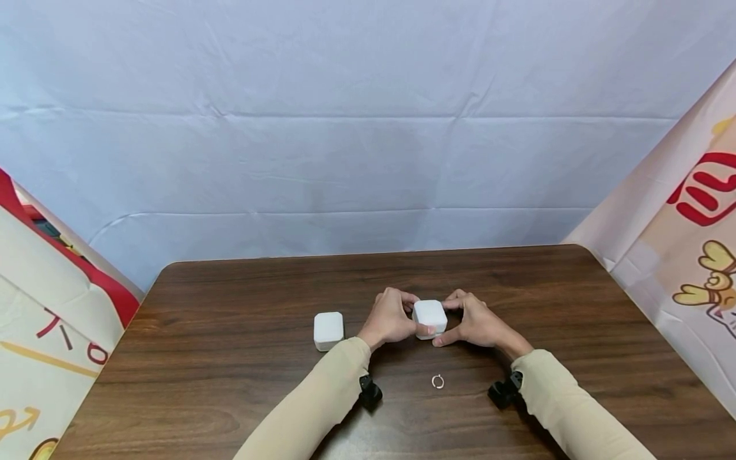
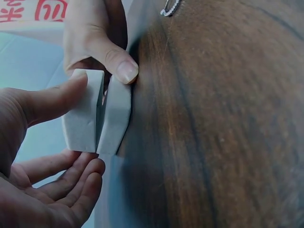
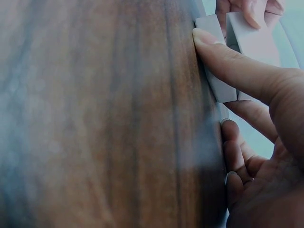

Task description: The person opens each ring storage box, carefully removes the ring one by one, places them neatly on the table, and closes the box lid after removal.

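Note:
Both hands are at a small white ring box [image 1: 430,318] on the table. My left hand [image 1: 392,317] pinches its lid [image 2: 84,116] between thumb and fingers. With thumb and fingertips, my right hand [image 1: 478,321] grips the base [image 2: 116,114] at the table surface. A narrow gap shows between lid and base in both wrist views, wider at one side; the inside is hidden. Nearer the person lies a silver ring [image 1: 438,381], whose edge set with small stones shows in the left wrist view.
A second white box [image 1: 329,330], closed, stands left of the left hand. The dark wood table [image 1: 230,383] ends at a pale hanging cloth [image 1: 345,160]. Printed cloths hang at both sides. Each wrist wears a black camera mount [image 1: 370,392].

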Demonstrator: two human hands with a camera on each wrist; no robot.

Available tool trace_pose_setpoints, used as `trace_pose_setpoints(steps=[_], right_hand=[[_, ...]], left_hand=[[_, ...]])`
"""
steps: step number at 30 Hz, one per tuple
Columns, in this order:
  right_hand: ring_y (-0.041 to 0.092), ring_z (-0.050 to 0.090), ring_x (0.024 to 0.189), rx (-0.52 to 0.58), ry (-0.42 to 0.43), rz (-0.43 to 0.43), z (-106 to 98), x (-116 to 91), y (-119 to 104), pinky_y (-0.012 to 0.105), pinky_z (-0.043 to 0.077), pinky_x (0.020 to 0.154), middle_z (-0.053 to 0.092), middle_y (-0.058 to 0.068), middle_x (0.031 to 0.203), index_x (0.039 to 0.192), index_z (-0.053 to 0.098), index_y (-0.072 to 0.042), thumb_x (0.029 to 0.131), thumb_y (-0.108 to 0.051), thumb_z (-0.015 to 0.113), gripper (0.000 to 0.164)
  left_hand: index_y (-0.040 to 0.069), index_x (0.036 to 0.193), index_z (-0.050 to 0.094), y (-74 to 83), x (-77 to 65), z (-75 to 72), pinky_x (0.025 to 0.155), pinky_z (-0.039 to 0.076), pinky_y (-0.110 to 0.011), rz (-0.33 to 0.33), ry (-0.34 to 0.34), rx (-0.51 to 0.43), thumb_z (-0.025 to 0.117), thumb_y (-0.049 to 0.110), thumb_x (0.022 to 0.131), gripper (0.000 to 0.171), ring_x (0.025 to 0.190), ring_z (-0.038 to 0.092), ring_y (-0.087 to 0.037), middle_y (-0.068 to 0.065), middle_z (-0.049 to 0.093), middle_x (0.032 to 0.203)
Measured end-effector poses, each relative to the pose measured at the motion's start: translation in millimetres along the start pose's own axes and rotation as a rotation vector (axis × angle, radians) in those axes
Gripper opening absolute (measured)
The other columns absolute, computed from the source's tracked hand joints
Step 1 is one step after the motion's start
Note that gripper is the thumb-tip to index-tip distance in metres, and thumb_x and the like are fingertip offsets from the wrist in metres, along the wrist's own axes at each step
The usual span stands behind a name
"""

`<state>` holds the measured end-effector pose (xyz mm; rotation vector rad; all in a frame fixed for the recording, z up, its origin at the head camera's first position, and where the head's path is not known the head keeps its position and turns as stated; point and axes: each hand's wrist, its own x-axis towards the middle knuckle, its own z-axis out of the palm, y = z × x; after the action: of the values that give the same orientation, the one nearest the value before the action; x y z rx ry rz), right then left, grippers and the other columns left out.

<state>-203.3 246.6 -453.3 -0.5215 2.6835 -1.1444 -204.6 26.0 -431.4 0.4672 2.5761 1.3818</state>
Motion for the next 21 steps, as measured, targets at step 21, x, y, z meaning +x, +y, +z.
trace_pose_setpoints(steps=[21], right_hand=[[0.026,0.053,0.103,-0.010,0.001,0.008,-0.3,0.0,-0.9,0.060,0.032,0.096,0.058,0.004,0.105,0.120,0.075,-0.006,0.064,-0.030,0.098,0.065]], left_hand=[[0.004,0.107,0.076,-0.7,-4.1,5.7,0.075,0.052,-0.025,0.056,0.037,0.055,0.098,0.018,0.066,0.049,0.088,0.069,-0.020,-0.003,0.074,0.091]])
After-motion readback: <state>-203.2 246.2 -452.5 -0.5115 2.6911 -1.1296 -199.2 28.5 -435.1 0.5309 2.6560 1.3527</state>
